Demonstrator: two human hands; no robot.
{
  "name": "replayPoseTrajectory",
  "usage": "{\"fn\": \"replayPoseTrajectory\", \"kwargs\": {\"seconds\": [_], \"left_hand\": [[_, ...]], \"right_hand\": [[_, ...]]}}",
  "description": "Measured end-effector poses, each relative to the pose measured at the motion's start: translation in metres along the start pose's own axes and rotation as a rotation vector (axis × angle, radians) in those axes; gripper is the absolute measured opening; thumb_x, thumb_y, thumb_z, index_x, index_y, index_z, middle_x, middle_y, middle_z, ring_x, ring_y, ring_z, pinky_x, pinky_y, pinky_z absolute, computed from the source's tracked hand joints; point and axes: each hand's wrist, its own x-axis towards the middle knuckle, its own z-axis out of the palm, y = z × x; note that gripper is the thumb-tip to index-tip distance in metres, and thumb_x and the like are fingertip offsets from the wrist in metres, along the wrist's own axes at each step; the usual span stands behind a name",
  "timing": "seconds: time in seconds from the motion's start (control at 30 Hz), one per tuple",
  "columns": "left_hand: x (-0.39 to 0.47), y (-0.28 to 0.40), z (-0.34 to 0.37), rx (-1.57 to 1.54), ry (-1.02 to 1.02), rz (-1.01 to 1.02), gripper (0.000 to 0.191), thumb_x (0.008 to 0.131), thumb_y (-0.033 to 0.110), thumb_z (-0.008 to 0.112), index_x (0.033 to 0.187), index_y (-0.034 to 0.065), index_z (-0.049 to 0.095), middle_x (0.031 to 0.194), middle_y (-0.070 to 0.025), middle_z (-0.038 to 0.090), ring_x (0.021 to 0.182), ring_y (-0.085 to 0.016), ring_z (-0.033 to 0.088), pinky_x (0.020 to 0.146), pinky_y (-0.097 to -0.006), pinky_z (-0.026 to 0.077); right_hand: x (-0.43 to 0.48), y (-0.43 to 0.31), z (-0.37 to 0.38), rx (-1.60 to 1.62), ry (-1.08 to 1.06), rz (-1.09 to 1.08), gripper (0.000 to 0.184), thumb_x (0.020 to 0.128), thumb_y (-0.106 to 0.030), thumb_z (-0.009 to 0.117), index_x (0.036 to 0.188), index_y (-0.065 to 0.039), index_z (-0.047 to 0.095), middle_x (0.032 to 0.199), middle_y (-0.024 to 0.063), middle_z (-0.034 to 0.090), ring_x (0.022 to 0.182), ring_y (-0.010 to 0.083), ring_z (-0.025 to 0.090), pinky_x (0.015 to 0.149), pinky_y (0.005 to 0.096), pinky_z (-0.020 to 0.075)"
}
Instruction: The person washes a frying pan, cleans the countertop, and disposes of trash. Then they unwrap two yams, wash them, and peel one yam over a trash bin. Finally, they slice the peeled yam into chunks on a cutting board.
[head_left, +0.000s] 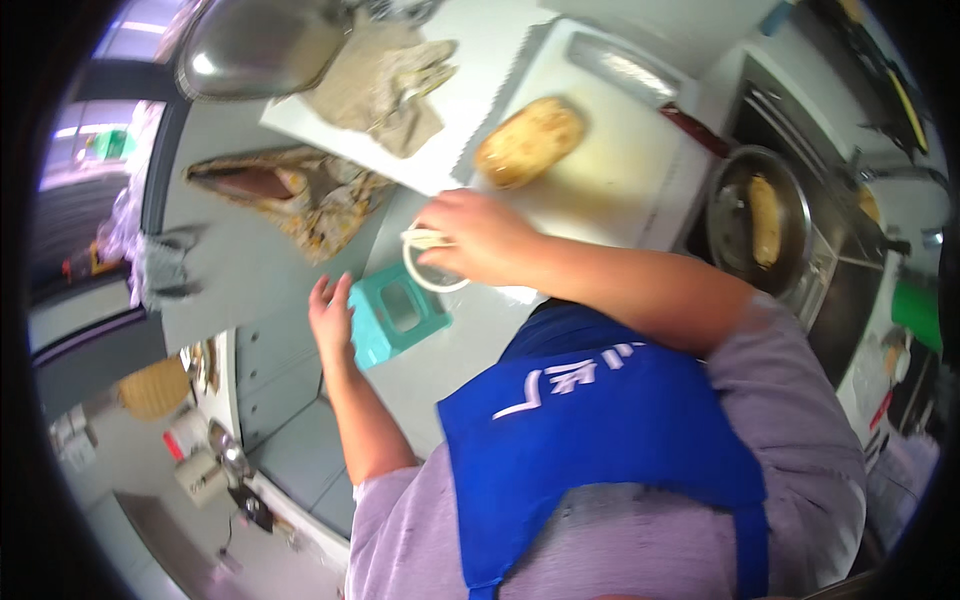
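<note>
My right hand (484, 236) is closed around a white round-rimmed object (433, 283), which its fingers partly cover; I cannot tell exactly what it is. This hand is just in front of a white cutting board (622, 176). On the board lies a peeled yellow root vegetable (531, 142), potato-like, with brownish patches. A cleaver (626, 69) with a dark red handle rests along the board's far right side. My left hand (332, 315) is raised with fingers apart at the left side of a turquoise plastic stool (367, 315). Whether it touches the stool is unclear.
At right, a metal basin (724, 255) holds a long pale vegetable piece (765, 221), beside a faucet (900, 174). Work gloves (409, 82) and a metal bowl (262, 45) are at the back left. A patterned cloth (322, 202) hangs near the counter's edge.
</note>
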Motion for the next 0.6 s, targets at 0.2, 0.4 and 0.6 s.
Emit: {"fn": "replayPoseTrajectory", "kwargs": {"seconds": [0.2,0.4,0.6], "left_hand": [[-0.006,0.008,0.037,0.068,0.083,0.447,0.058,0.084,0.028,0.071,0.129,0.0008,0.047,0.120,-0.0145,0.054,0.103,-0.021,0.054,0.084,-0.0322,0.044],[-0.041,0.092,0.137,0.221,-0.144,0.924,0.057,0.077,0.022,0.075,0.123,-0.0011,0.050,0.121,-0.0158,0.053,0.113,-0.030,0.050,0.097,-0.0401,0.038],[-0.079,0.152,0.219,0.614,-0.368,1.079,0.098,0.055,0.033,0.087,0.135,0.0031,0.037,0.123,-0.0190,0.050,0.113,-0.037,0.049,0.093,-0.0439,0.044]], "right_hand": [[-0.037,0.000,-0.025,-0.057,-0.104,0.163,0.038,0.076,-0.029,0.070,0.105,-0.007,0.061,0.103,0.0119,0.059,0.095,0.0303,0.059,0.079,0.0411,0.0498],[-0.103,0.036,-0.241,-0.295,0.557,0.620,0.014,0.079,-0.023,0.063,0.085,-0.010,0.067,0.084,0.0108,0.066,0.079,0.0292,0.064,0.069,0.0400,0.0504],[-0.086,0.075,-0.384,-0.931,0.566,0.657,0.027,0.084,-0.030,0.060,0.087,-0.004,0.067,0.094,0.0155,0.067,0.081,0.0307,0.066,0.073,0.0377,0.0527]]}}
